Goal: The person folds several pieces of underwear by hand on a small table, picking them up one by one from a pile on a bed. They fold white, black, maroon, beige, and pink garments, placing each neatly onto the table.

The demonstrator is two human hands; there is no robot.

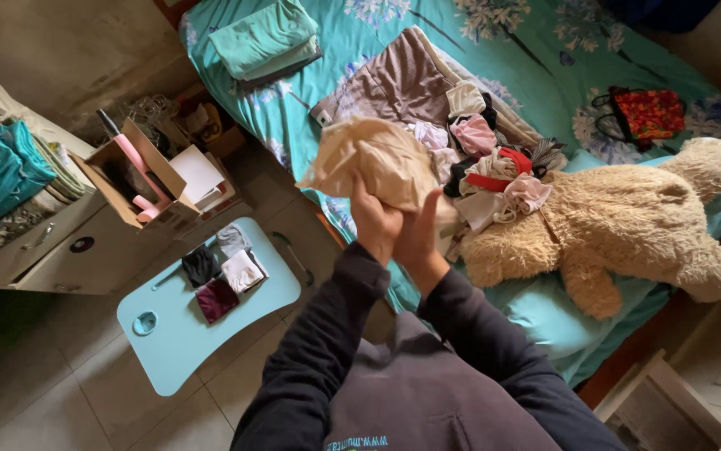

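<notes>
Gripping one cream garment (377,159) in both closed hands, left hand (375,224), right hand (417,235); we judge few folded, clothes pile (494,163) remains.

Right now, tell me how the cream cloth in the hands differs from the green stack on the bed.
The cream cloth is bunched and crumpled; the green stack is folded flat. The cloth is held up by the left hand and right hand; the stack rests on the bed. Both are fabric.
</notes>
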